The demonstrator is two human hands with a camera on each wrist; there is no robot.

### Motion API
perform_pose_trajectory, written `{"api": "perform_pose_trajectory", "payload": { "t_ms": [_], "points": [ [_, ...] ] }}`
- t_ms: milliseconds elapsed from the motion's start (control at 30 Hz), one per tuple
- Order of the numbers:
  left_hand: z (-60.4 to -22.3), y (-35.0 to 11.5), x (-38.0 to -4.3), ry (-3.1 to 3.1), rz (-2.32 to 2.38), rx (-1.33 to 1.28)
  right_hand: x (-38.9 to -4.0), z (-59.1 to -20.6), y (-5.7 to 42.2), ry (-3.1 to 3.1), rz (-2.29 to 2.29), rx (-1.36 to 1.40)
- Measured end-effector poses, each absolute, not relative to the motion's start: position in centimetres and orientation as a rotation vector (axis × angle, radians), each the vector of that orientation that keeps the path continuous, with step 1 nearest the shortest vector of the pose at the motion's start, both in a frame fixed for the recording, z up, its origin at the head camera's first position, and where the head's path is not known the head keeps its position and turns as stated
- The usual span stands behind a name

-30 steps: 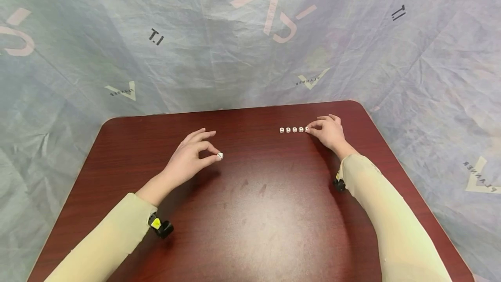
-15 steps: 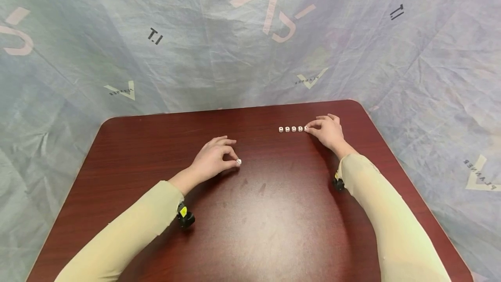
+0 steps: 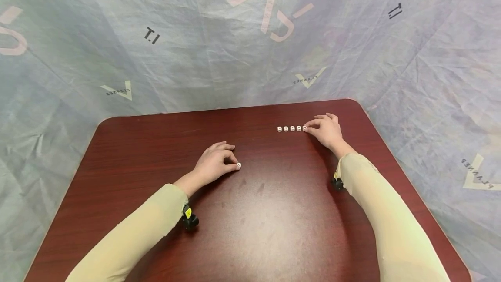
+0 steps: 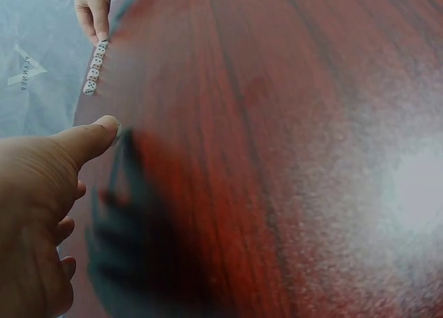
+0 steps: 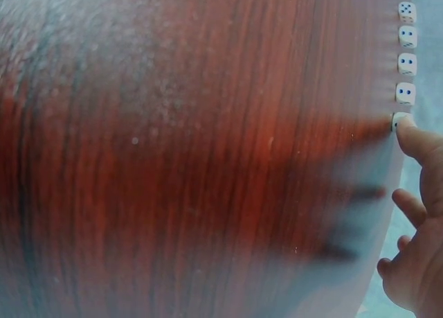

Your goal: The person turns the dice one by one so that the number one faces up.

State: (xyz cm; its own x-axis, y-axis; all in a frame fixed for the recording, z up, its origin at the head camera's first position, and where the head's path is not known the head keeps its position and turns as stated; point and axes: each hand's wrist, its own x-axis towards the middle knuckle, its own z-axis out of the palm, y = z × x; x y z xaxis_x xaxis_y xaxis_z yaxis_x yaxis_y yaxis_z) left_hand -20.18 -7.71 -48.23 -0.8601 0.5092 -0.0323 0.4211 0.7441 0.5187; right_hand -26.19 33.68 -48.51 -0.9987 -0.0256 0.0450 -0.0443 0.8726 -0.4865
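My left hand (image 3: 214, 163) pinches a small white die (image 3: 238, 166) between thumb and index finger, close over the middle of the table. In the left wrist view the thumb covers most of that die. At the back right, several white dice (image 3: 286, 129) stand in a straight row with small gaps. My right hand (image 3: 326, 130) pinches the right end die (image 3: 305, 128) of this row, its thumb partly hiding it in the right wrist view. Dark pips show on the tops of the neighbouring dice (image 5: 405, 93).
The dark red wooden table (image 3: 258, 212) has rounded back corners. Behind it and at both sides hangs a grey printed cloth (image 3: 211, 47). Small black wrist cameras (image 3: 190, 220) sit at the cuffs of both pale sleeves (image 3: 383, 203).
My left hand has moved right and a little nearer with its die, coming down toward the table. The right hand and the row of dice have stayed in place.
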Motion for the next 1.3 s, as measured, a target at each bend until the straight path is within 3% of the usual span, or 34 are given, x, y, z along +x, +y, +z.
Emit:
{"api": "perform_pose_trajectory", "payload": {
  "t_ms": [1300],
  "points": [
    [-48.09, -7.74, -19.90, 2.864, 0.579, 0.844, -26.13, -48.86, 33.89, -2.991, 0.793, 0.039]
  ]
}}
